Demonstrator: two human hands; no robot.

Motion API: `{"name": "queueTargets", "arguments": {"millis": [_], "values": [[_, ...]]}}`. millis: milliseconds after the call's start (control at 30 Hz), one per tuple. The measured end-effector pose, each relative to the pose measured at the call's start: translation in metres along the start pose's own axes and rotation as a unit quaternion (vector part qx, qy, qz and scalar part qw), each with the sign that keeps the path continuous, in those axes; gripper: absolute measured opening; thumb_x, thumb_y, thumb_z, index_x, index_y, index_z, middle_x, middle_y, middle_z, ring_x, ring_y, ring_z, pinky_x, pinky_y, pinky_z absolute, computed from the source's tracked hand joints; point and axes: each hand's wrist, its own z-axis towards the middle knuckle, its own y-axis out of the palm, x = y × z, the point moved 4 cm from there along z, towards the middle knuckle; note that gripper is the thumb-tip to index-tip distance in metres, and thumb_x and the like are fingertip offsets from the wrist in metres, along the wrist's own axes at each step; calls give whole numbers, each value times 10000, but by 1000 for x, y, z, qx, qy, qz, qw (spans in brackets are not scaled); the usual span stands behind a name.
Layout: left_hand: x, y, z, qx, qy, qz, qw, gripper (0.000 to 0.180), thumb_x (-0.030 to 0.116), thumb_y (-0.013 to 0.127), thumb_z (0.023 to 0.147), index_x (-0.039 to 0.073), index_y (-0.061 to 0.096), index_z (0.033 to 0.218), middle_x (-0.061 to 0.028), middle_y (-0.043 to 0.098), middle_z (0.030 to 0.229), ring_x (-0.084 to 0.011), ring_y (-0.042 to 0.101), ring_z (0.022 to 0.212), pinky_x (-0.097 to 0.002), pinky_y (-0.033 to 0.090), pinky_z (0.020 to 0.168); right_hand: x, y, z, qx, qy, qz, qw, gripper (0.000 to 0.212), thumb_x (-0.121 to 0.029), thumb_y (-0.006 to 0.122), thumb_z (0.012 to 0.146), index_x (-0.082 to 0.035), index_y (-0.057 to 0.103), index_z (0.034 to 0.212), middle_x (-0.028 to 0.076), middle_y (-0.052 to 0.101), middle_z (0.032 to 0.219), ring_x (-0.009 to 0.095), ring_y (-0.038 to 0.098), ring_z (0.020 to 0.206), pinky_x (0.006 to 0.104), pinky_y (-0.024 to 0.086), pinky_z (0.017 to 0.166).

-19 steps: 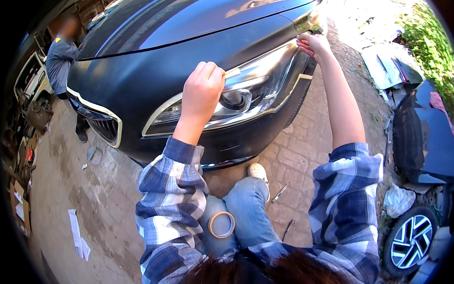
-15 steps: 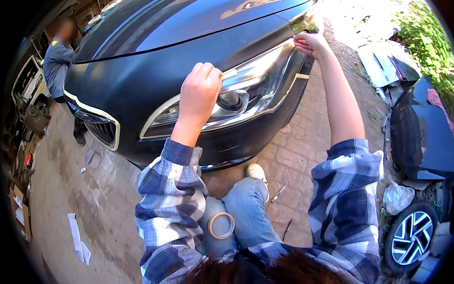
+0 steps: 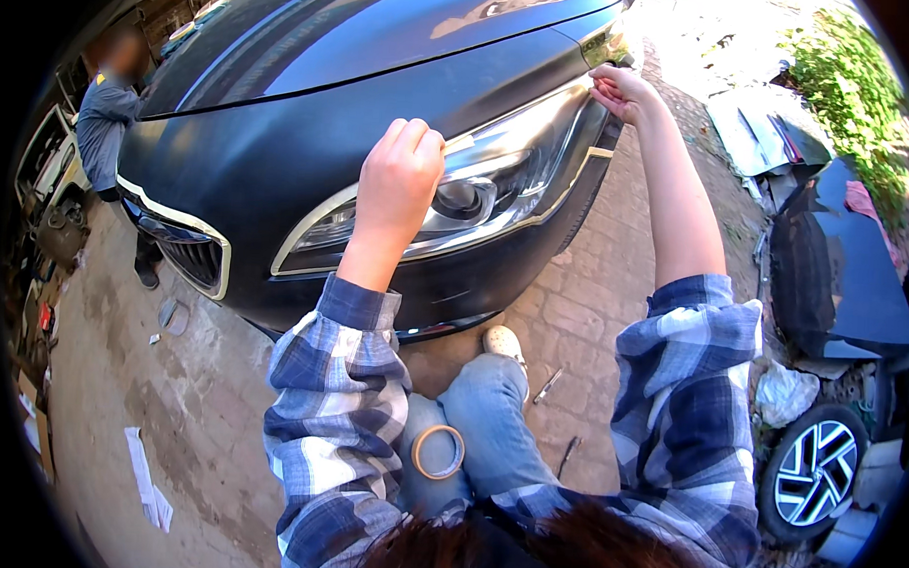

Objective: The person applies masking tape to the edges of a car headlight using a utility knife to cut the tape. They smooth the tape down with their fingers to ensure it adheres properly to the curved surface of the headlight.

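Barely moved: left hand [image 3: 398,185] pinched on tape [image 3: 461,142], right hand [image 3: 623,94] well apart at far corner of headlight [image 3: 462,197], hold unclear. No visible progress

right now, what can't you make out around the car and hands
Head view:
Left hand: fingertips hidden behind the hand itself.
Right hand: anything pinched is too small to tell.
Headlight: partly covered by the left hand.
Car: rear cut off by the top edge.

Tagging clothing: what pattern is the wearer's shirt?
The shirt is navy, blue and white plaid, clearest in head view.
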Motion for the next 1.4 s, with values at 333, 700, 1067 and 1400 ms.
{"name": "queueTargets", "arguments": {"millis": [333, 700, 1067, 1400], "values": [[-1, 1, 1, -6, -5, -14, 1000, 134, -5, 721, 787, 33, 594, 810, -77, 575, 834, -266, 594, 809, -381, 521, 707, 44, -42, 35, 89, -1, 113, 990, 135, -53, 702, 913, -21, 589, 845, 28, 630, 747, 89, 638, 639, 275, 666, 717], [-3, -3, -8, 24, -4, -2, 1000, 127, 1, 727, 810, 41, 629, 880, -75, 588, 835, -256, 600, 791, -370, 517, 696, 18, -1, -15, 44, -53, -2, 998, 239, -237, 799, 804, -41, 736, 924, -66, 593, 743, 17, 521, 589, 217, 600, 675], [-8, -13, -23, 82, -33, -15, 996, 184, 38, 782, 797, 52, 686, 953, -60, 640, 871, -246, 616, 800, -363, 516, 695, 21, -7, -5, 59, -46, 3, 997, 227, -209, 844, 763, -67, 699, 864, -57, 598, 741, 27, 528, 607, 208, 595, 667], [-1, -4, -16, 82, -43, -15, 996, 172, 46, 781, 793, 58, 700, 945, -51, 638, 859, -242, 614, 789, -364, 511, 696, 18, -5, -10, 54, -52, -13, 997, 234, -207, 838, 762, -81, 652, 825, -44, 596, 743, 38, 519, 596, 211, 586, 648]]}}
